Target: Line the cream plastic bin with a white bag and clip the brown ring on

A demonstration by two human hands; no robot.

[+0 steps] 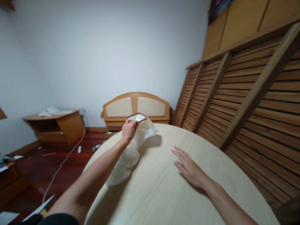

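Note:
A reddish-brown rectangular frame is held up over the far side of the round pale table. My left hand is closed on the frame's near left edge. From the frame hangs a thin whitish translucent bag, which drapes down onto the table beside and behind my left forearm. Its crumpled corner sticks out to the right. My right hand is held over the middle right of the table, fingers apart, with nothing in it.
Wooden slatted panels lean along the right side. Behind the table stands a headboard. A low wooden cabinet with papers on top is at the left. A white cable and small items lie on the dark red floor.

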